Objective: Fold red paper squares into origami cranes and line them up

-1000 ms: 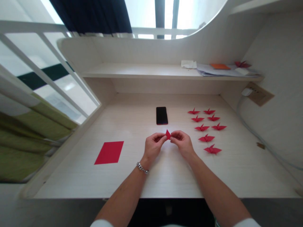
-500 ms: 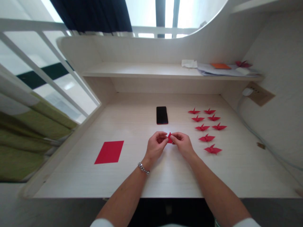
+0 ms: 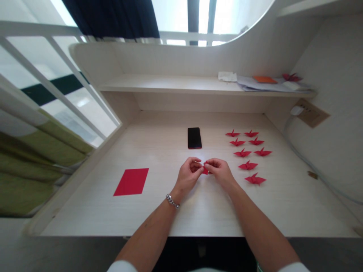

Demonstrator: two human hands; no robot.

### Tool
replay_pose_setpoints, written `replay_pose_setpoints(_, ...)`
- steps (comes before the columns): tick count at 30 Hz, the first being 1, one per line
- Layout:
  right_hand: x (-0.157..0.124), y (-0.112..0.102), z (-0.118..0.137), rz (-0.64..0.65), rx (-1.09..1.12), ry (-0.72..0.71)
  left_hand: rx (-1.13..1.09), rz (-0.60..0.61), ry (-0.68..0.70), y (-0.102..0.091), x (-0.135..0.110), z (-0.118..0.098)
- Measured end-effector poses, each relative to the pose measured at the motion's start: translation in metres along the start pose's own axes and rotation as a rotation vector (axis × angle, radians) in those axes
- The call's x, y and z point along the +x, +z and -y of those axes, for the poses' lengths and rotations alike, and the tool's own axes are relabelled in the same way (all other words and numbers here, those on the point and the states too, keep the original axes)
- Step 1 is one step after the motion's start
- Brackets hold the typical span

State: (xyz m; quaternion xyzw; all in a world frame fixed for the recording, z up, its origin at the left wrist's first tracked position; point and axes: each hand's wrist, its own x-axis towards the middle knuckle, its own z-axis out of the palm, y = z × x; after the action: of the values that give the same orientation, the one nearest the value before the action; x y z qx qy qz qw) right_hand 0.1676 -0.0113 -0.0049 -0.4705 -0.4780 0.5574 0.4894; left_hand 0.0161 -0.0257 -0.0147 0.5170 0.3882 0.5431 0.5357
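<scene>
Red fold [image 3: 205,171] in left hand [image 3: 187,175], right hand [image 3: 222,173]: now farther from phone [image 3: 194,138].

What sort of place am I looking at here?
Probably a bedroom or dorm-style room, seen from a desk. A pale desktop has a shelf along its back, a green curtain hangs at the left, and a wall socket is at the right.

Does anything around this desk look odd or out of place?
Nothing looks spilled. One oddity: a small brown patch on the right, below the wall socket, stands out against pale surroundings; I can't tell what it is. The red cranes look orderly.
</scene>
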Motion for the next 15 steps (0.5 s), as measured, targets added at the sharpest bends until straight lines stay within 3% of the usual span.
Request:
replay_pose_setpoints(8,0.001,-0.004,-0.0022,0.03,-0.018,-0.003,-0.014,0.03,-0.028,0.0018,-0.0018,-0.0047)
replay_pose_setpoints(15,0.0001,-0.0065,-0.0007,-0.035,-0.243,-0.126,-0.009,0.063,-0.058,0.0053,-0.0029,-0.0057)
